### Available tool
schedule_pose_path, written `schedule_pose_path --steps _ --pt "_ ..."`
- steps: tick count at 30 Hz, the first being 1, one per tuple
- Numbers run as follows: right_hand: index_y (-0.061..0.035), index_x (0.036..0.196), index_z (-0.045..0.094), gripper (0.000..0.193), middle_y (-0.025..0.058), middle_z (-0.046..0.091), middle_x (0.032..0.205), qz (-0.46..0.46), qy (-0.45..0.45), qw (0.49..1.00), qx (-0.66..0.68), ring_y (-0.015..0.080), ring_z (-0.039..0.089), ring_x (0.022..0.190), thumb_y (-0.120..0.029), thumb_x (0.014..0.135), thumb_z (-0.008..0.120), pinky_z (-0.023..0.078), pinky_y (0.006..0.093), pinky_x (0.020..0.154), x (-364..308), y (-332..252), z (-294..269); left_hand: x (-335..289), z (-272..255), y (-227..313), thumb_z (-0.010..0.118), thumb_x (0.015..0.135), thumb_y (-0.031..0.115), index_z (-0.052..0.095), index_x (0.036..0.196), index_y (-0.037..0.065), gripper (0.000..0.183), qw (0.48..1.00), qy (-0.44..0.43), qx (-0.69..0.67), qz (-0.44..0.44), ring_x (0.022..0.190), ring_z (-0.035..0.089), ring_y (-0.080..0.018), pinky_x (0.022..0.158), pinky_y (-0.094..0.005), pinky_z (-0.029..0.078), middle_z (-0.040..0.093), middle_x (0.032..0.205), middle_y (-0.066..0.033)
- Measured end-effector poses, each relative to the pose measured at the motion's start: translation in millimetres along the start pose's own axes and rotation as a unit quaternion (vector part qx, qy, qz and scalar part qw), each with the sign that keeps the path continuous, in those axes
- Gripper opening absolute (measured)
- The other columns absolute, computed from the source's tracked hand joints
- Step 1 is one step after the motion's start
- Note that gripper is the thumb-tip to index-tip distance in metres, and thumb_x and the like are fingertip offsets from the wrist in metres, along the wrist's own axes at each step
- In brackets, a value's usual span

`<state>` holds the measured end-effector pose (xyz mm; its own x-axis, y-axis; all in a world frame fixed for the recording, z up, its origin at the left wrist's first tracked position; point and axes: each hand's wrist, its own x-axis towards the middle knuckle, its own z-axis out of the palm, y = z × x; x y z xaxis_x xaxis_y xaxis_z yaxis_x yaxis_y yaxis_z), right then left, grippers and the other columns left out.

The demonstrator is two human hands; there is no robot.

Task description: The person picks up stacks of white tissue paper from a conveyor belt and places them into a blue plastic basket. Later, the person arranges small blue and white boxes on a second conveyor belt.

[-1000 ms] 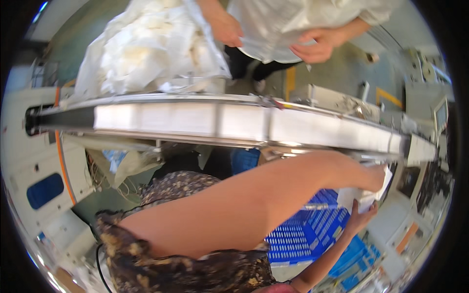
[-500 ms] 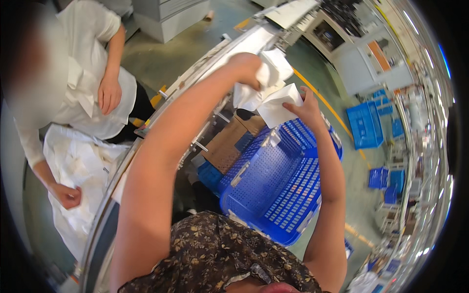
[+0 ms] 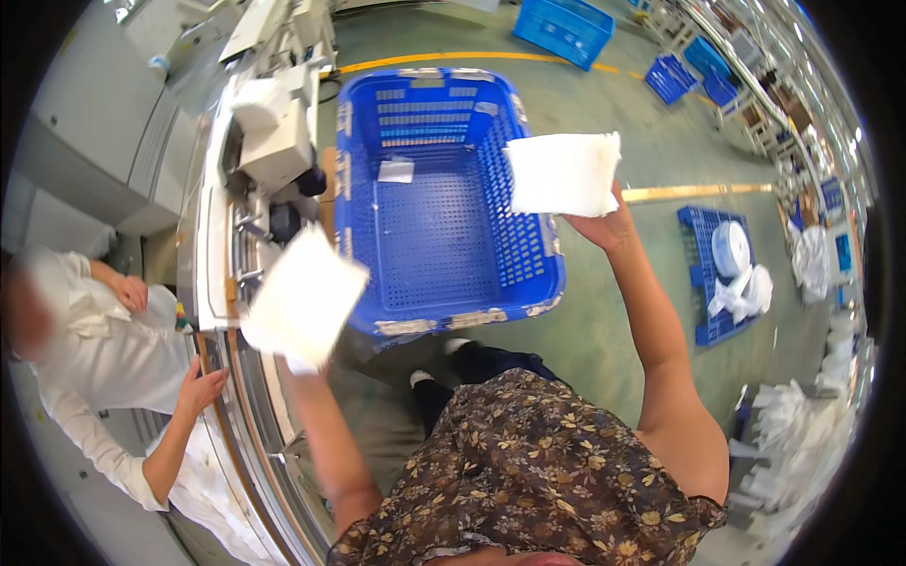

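Observation:
My right hand point(image 3: 607, 226) grips a thick stack of white square sheets point(image 3: 564, 174) at its lower right corner, above the right rim of a big blue plastic basket point(image 3: 444, 325). On the other side, my left hand point(image 3: 306, 370) is mostly hidden and blurred beneath a second white stack of sheets point(image 3: 307, 294), which hangs tilted between the basket's left rim and the machine line. Only a small white scrap point(image 3: 396, 171) lies inside the basket, on its perforated bottom.
A machine conveyor point(image 3: 212, 264) runs along the left, with a co-worker in a white top point(image 3: 118, 344) behind it. On the green floor stand a blue crate point(image 3: 564, 33) at the back and a blue pallet point(image 3: 703, 247) with a white roll point(image 3: 730, 248) at right.
My hands were close together over the conveyor end, handling white sheets. Now they are wide apart, each with its own stack, and my view has turned right toward the basket.

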<state>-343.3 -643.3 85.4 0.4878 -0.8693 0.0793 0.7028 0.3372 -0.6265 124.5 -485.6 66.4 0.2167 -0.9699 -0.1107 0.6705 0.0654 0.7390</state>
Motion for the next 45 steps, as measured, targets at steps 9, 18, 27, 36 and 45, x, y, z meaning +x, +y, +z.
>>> schedule_pose_path --steps 9,18,27,36,45 --pt "-0.0146 0.144 0.044 0.059 0.0061 0.050 0.144 -0.052 0.260 0.964 0.019 0.0267 0.048 0.130 -0.036 0.092 0.064 0.040 0.0453 0.107 -235 -147 -293 -40 145 -234 0.065 0.090 0.028 0.042 0.141 -0.002 0.064 0.982 -0.061 -0.014 -0.181 0.120 0.057 -0.0335 0.104 -0.0447 0.044 0.056 0.133 -0.0199" --pt "-0.0142 0.145 0.040 0.063 0.0060 0.051 0.142 0.070 0.303 0.949 -0.045 0.0254 0.049 0.129 -0.036 0.092 0.066 0.039 0.0437 0.105 -248 -290 -386 98 386 -366 0.072 0.089 0.028 0.047 0.137 0.000 0.061 0.972 -0.152 -0.083 -0.156 0.119 0.059 -0.0243 0.104 -0.0398 0.047 0.060 0.130 -0.0137" --pt "-0.0044 0.139 0.043 0.054 0.0131 0.051 0.138 0.164 0.163 0.958 -0.167 0.0318 0.049 0.128 -0.026 0.093 0.063 0.039 0.0530 0.107 83 -394 -495 332 368 -356 0.073 0.087 0.027 0.048 0.135 0.001 0.060 0.968 0.052 -0.188 0.159 0.123 0.056 -0.0298 0.105 -0.0444 0.045 0.057 0.133 -0.0152" --pt "-0.0096 0.150 0.033 0.068 0.0108 0.040 0.151 0.145 0.109 0.974 -0.138 0.0289 0.038 0.138 -0.031 0.093 0.064 0.031 0.0467 0.115 382 -541 -589 503 266 -166 0.079 0.084 0.032 0.059 0.125 0.012 0.051 0.765 0.404 -0.165 0.474 0.107 0.064 -0.0248 0.082 -0.0377 0.054 0.067 0.119 -0.0060" --pt "0.0001 0.147 0.034 0.059 0.0136 0.043 0.148 0.220 -0.020 0.953 -0.206 0.0292 0.041 0.137 -0.025 0.097 0.055 0.030 0.0454 0.115 813 -526 -612 521 296 -159 0.072 0.090 0.028 0.055 0.129 0.005 0.048 0.718 0.341 -0.221 0.565 0.118 0.057 -0.0300 0.100 -0.0463 0.048 0.062 0.125 -0.0127"
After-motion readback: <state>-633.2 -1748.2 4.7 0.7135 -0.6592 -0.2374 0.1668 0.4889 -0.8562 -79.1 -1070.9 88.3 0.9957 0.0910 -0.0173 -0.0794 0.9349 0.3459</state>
